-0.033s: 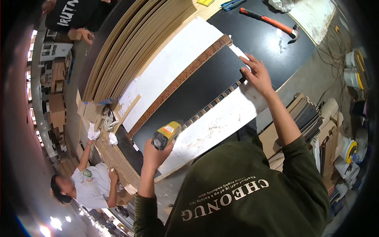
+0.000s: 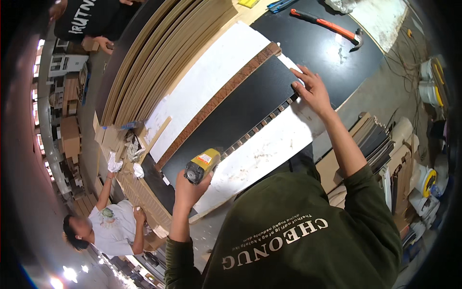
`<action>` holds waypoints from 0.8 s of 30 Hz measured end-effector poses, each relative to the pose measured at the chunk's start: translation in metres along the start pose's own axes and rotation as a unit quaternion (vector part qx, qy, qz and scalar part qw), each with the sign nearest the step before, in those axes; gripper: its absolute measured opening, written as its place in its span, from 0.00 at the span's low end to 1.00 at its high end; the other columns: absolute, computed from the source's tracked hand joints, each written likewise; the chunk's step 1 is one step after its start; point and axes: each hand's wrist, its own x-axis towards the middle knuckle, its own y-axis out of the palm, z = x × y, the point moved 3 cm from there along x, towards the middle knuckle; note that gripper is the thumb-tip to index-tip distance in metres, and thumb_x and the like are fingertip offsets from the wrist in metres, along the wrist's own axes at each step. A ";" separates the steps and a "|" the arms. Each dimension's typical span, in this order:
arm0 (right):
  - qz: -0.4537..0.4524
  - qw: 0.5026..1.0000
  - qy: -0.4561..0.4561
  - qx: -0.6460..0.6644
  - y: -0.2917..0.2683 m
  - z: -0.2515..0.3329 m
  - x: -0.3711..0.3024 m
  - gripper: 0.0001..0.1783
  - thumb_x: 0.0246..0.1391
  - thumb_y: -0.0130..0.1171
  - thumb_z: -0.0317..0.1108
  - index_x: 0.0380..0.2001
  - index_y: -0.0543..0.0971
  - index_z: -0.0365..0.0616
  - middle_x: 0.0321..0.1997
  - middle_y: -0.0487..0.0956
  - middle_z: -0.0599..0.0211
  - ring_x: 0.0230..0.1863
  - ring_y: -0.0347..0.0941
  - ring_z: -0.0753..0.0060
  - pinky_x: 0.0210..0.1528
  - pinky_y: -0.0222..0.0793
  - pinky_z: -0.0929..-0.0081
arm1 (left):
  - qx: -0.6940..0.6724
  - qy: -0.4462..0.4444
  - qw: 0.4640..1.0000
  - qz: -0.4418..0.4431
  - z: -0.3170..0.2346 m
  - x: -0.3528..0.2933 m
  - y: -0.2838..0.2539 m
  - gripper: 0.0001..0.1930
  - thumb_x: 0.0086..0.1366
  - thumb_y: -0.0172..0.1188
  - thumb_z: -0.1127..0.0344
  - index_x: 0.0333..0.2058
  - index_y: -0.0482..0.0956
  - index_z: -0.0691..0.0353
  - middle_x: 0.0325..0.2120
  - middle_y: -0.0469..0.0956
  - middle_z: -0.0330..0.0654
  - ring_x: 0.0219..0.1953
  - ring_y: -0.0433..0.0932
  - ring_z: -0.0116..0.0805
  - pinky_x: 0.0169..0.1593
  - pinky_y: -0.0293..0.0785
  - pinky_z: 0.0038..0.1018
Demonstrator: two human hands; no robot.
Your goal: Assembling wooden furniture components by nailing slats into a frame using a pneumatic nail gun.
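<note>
A yellow and black nail gun [image 2: 204, 160] is gripped in my left hand [image 2: 189, 191], its nose hidden beneath its body, over the near edge of a black panel [image 2: 226, 111]. Small brown blocks [image 2: 256, 128] sit spaced along that near edge. At the panel's right end, my right hand [image 2: 315, 94] rests with fingers stretched over the corner and a white end strip [image 2: 288, 62]. A brown strip [image 2: 219, 100] with scribbled markings runs along the panel's far side. Under it all lies a white board [image 2: 262, 156].
A claw hammer [image 2: 328, 28] lies on the dark tabletop [image 2: 284, 29] at far right. Stacked brown boards [image 2: 159, 62] stand at far left. A person in a light shirt [image 2: 113, 226] works at left; another in black [image 2: 86, 24] stands beyond. Panels [image 2: 373, 144] lean at right.
</note>
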 end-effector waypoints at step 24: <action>-0.001 1.000 0.014 0.008 -0.002 0.005 -0.004 0.23 0.55 0.52 0.50 0.55 0.74 0.63 0.64 0.66 0.66 0.66 0.59 0.60 0.70 0.40 0.50 | -0.014 -0.013 1.000 -0.006 -0.004 0.010 0.012 0.15 0.52 0.64 0.61 0.32 0.79 0.68 0.16 0.76 0.42 0.17 0.75 0.29 0.23 0.70 0.27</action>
